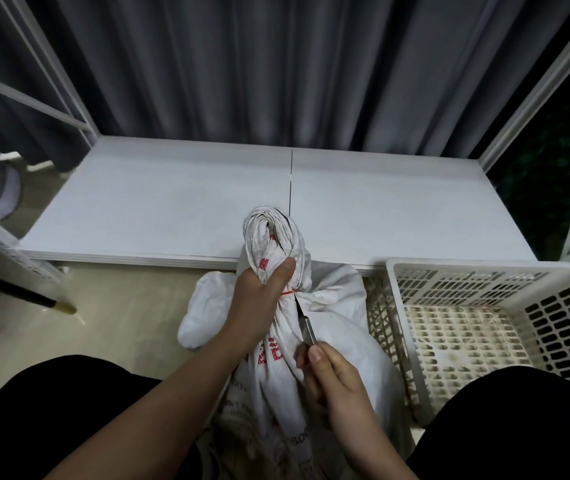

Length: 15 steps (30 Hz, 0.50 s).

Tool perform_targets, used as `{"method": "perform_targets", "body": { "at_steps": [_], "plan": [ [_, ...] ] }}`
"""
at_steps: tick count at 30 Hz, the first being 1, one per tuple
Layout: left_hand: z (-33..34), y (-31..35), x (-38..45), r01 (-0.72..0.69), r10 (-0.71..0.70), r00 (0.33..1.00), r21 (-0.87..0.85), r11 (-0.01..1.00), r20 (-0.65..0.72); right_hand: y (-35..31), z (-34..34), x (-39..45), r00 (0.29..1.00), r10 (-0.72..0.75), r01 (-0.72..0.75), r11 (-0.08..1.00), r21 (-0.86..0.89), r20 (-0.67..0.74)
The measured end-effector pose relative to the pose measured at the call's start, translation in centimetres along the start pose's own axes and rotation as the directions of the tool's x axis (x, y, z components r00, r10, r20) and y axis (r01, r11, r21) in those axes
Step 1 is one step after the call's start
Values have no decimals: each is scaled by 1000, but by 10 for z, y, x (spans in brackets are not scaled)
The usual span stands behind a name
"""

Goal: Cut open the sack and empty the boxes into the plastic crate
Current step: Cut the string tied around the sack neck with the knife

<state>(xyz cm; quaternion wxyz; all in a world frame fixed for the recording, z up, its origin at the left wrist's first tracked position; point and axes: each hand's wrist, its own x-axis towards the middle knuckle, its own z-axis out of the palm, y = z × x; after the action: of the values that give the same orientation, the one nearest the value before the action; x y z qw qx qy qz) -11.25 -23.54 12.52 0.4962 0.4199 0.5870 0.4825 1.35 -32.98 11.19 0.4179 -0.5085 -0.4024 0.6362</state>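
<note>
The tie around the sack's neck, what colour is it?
Red tie, clearest in the head view.

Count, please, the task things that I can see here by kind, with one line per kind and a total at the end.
Sack: 1
Red tie: 1
Knife: 1
Plastic crate: 1
Boxes: 0 visible
Total: 4

The floor (120, 327) (pale) carries sack (332, 327) and plastic crate (484, 271).

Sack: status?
Left hand grips sack neck. Right hand holds knife, tip at red tie, uncut. Crate empty, right. Nothing blocking.
</note>
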Motion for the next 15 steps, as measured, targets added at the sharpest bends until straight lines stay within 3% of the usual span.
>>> {"method": "perform_targets", "body": {
  "at_steps": [5,15],
  "plan": [
    [0,-2,7,45,-45,999,2,999,28,4,0,1,998,37,-43,991,127,51],
    [-2,-14,13,93,-94,996,90,992,10,16,2,2,992,123,-126,967,223,26]
  ]
}}
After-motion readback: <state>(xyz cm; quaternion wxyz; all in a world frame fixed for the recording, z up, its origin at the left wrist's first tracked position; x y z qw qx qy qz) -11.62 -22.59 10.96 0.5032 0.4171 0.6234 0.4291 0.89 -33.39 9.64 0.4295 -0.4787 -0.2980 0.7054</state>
